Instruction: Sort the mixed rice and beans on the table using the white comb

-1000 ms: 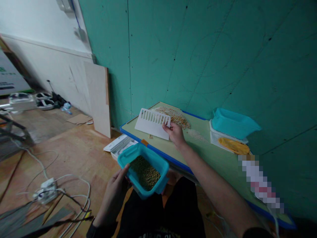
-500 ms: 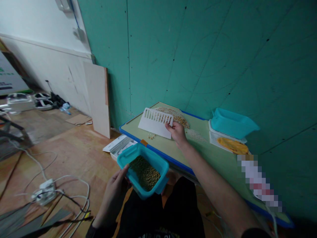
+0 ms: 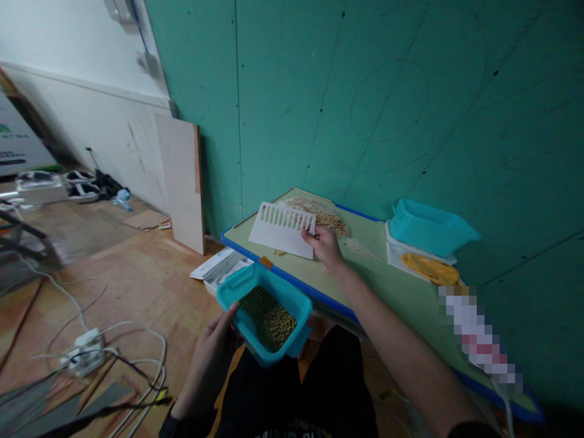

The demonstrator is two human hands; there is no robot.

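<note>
My left hand (image 3: 221, 331) grips the near left side of a turquoise plastic container (image 3: 292, 292), held below the table's front edge. Inside lie green beans (image 3: 255, 307) and tan soybeans (image 3: 279, 325), side by side. In my right hand (image 3: 326, 246) is a white slotted scraper (image 3: 280, 237), pinched at its right end between thumb and fingers. Its slots point toward the wall, and it hovers at or just over the tabletop; whether it touches cannot be made out. Behind the scraper spreads a pile of mixed pale grains and soybeans (image 3: 331, 220). A few kernels (image 3: 279, 252) lie near its lower edge.
The green table (image 3: 387, 298) has a blue rim. Scattered white grains (image 3: 362, 248) lie right of my hand. Farther right are another turquoise container (image 3: 431, 228) on a white tray, and a yellow cloth (image 3: 429, 267). A power strip (image 3: 86, 351) with cables sits on the floor.
The scraper in my right hand has moved slightly left and toward me, now covering more of the loose kernels. My left hand and the container have stayed in place.
</note>
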